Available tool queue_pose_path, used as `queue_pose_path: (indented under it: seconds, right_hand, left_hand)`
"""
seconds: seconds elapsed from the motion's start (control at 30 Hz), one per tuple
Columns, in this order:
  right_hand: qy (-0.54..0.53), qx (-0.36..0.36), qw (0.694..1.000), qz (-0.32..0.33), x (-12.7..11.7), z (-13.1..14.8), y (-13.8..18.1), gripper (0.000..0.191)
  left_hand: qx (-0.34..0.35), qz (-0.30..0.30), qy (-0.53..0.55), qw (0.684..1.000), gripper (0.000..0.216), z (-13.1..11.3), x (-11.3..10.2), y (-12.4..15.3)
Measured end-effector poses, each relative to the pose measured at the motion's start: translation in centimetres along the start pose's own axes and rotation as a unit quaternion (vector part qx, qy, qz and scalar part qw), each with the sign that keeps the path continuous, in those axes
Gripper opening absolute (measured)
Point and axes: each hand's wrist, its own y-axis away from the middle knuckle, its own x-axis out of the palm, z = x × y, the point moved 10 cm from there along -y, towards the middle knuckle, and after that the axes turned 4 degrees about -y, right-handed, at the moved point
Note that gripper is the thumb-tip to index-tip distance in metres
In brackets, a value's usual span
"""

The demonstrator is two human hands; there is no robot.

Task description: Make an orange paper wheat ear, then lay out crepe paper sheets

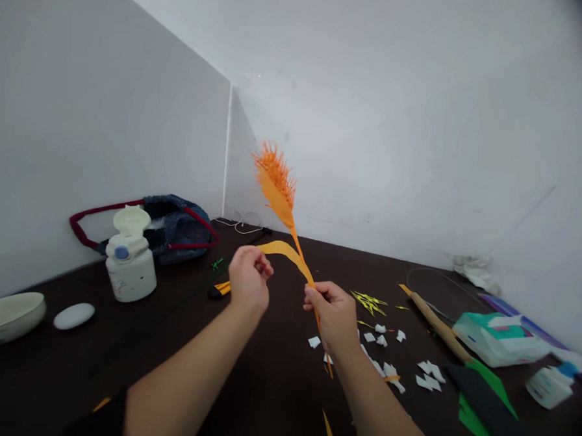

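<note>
Left hand [249,279]: centre frame, pinching strip [277,246] end.
Right hand [333,313]: just right of centre, pinching stem [294,236].
Spike [275,178]: orange, upright above hands, upper centre.
Scraps [385,369]: white, lower right, on table [282,390].

Orange paper flower [277,181], both hands [335,315], dark table [263,386]

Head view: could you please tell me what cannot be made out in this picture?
In the head view:
Orange strip: its end is closed inside the left hand.
Orange paper stalk: its middle is covered by the right hand.
Bowl: cut off by the left edge.
White bottle: label too small to read.
Packet on the right: print blurred.
</note>
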Motion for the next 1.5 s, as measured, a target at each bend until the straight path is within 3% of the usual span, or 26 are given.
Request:
queue_pose_path:
  seconds: [0.1,0.13,0.2,0.27,0.37,0.47,0.63,0.83,1.2,1.37,1.5]
  right_hand:
    - [-0.034,0.011,0.999,-0.011,-0.2,0.1,-0.2,0.018]
    - [-0.041,0.015,0.999,-0.011,-0.2,0.3,-0.3,0.018]
    - [-0.047,0.025,0.999,-0.007,-0.3,0.8,-0.4,0.018]
    - [-0.045,0.037,0.998,0.000,-0.5,1.5,-0.5,0.016]
    - [-0.030,0.053,0.998,0.018,-0.5,2.5,-0.6,0.014]
    - [-0.008,0.061,0.997,0.041,-0.3,3.2,-0.5,0.011]
    - [0.025,0.068,0.995,0.070,-0.1,3.5,-0.3,0.008]
    - [0.062,0.081,0.989,0.111,0.0,3.0,-0.1,0.006]
    - [0.087,0.080,0.984,0.131,0.0,3.3,-0.1,0.006]
    - [0.089,0.074,0.984,0.137,-0.1,3.3,-0.2,0.007]
    - [0.100,0.084,0.980,0.150,0.1,3.0,-0.2,0.006]
  left_hand:
    - [0.070,0.057,-0.056,0.994,0.011,0.3,1.7,3.0]
    - [0.126,0.089,-0.100,0.983,0.014,-0.6,2.5,3.7]
    - [0.287,0.153,-0.241,0.914,0.024,-3.2,4.4,5.5]
    - [0.398,0.182,-0.371,0.819,0.034,-4.8,5.9,6.7]
    - [0.417,0.187,-0.472,0.754,0.036,-5.7,6.6,5.9]
    - [0.420,0.185,-0.515,0.724,0.027,-6.2,6.8,5.3]
    - [0.486,0.162,-0.521,0.683,0.022,-7.0,6.8,5.9]
    - [0.550,0.204,-0.540,0.603,0.021,-7.1,7.3,6.9]
    - [0.539,0.361,-0.501,0.573,0.026,-6.6,7.5,7.8]
    - [0.540,0.362,-0.514,0.559,0.027,-5.9,7.1,8.0]
    - [0.507,0.385,-0.487,0.598,0.022,-5.7,6.6,7.8]
